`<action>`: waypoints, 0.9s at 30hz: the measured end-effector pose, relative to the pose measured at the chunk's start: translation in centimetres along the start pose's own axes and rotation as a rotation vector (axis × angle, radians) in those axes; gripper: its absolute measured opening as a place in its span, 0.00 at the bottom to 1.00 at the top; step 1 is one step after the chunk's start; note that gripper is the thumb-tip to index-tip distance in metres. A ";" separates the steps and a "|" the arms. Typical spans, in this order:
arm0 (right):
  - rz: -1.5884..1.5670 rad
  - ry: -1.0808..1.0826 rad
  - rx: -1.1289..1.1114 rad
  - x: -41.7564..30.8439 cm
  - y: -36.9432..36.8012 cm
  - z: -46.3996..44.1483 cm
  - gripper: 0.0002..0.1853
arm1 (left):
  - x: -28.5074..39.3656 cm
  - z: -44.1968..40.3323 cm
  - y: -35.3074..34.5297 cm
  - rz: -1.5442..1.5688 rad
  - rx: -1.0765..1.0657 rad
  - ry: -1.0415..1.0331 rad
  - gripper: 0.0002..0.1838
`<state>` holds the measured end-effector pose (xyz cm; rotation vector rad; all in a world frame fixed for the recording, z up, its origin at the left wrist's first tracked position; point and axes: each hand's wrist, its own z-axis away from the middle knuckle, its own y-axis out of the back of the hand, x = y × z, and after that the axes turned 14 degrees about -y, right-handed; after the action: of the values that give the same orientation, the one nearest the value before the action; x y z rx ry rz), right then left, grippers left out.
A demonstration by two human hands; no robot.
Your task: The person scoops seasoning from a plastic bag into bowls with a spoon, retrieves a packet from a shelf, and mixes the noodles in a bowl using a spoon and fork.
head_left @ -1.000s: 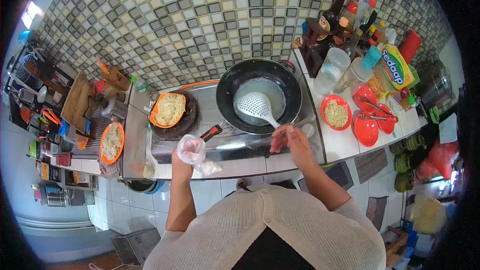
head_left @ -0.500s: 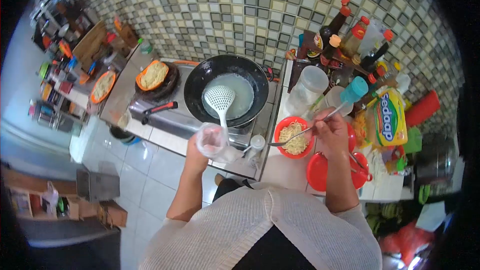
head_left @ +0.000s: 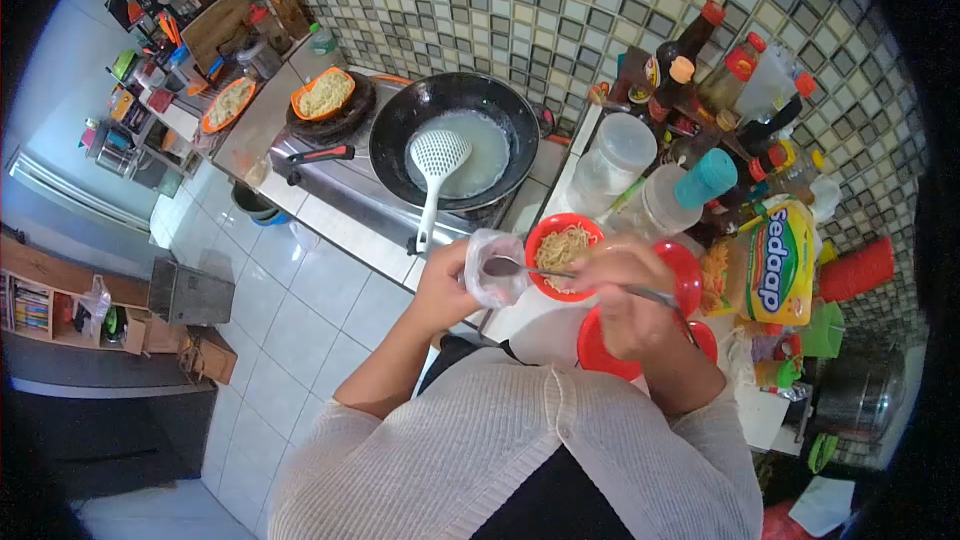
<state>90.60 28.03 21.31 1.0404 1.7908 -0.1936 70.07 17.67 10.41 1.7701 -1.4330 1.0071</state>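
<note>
My left hand (head_left: 447,288) is closed around a translucent plastic container (head_left: 497,290), its open mouth facing up. Between the fingers of my right hand (head_left: 632,302), somewhat blurred by motion, is the handle of a metal spoon (head_left: 545,271). The spoon's bowl is at the container's mouth; whether anything lies in it I cannot tell. Just behind the spoon stands a red bowl (head_left: 537,240) of noodles (head_left: 566,252). To the left, a white slotted skimmer (head_left: 440,154) rests in a black wok (head_left: 385,130) that holds cloudy liquid.
An orange dish of noodles (head_left: 327,94) sits on the left burner of the stove (head_left: 310,162). More red bowls (head_left: 606,348) lie under and beside my right arm. Clear jars (head_left: 618,162), sauce bottles (head_left: 735,70) and a yellow Sedaap pack (head_left: 785,262) crowd the right counter.
My left hand has carried the container right, close to the noodle bowl. The spoon has swung from over the noodles to the container's mouth. The head view has shifted.
</note>
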 end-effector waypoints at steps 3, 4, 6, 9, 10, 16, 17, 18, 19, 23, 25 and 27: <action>0.145 0.013 -0.050 0.9 -1.4 -0.3 0.05 | -0.3 0.1 -0.6 0.091 -0.001 0.139 0.27; 0.084 -0.198 -0.091 1.0 -1.5 -0.3 0.05 | -1.2 0.4 -0.6 0.202 0.003 0.188 0.26; -0.026 -0.399 -0.129 1.4 -1.3 -0.3 0.06 | -2.4 0.9 -0.9 0.305 -0.002 0.252 0.25; 0.085 -0.350 -0.055 3.2 -1.2 0.6 0.06 | -3.1 1.4 -2.0 0.343 -0.007 0.305 0.25; 0.084 -0.350 -0.056 4.1 -1.3 1.2 0.06 | -3.2 1.6 -2.3 0.360 -0.007 0.326 0.24; -0.273 -0.656 0.009 6.2 -0.8 3.1 0.10 | -3.2 2.0 -3.5 0.383 -0.093 0.421 0.25; -0.292 -0.642 0.058 6.6 -0.5 3.5 0.11 | -3.2 2.0 -3.6 0.385 -0.095 0.419 0.25; -0.311 -0.629 0.108 6.8 -0.3 3.8 0.11 | -2.7 1.9 -3.7 0.319 -0.131 0.402 0.26; -0.308 -0.629 0.112 6.9 -0.1 4.2 0.11 | -2.5 1.8 -3.9 0.254 -0.168 0.385 0.27; -0.317 -0.431 0.260 7.0 0.7 5.8 0.11 | -3.2 2.7 -4.6 0.226 -0.203 0.289 0.29; -0.294 -0.400 0.309 7.3 0.9 6.7 0.11 | -3.2 3.0 -4.9 0.131 -0.203 0.265 0.30; -0.256 -0.408 0.336 7.6 1.0 7.5 0.11 | -3.8 3.7 -5.1 0.111 -0.202 0.261 0.31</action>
<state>95.56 28.77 11.87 0.9145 1.5372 -0.8285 75.23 17.44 5.18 1.3742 -1.4235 1.0662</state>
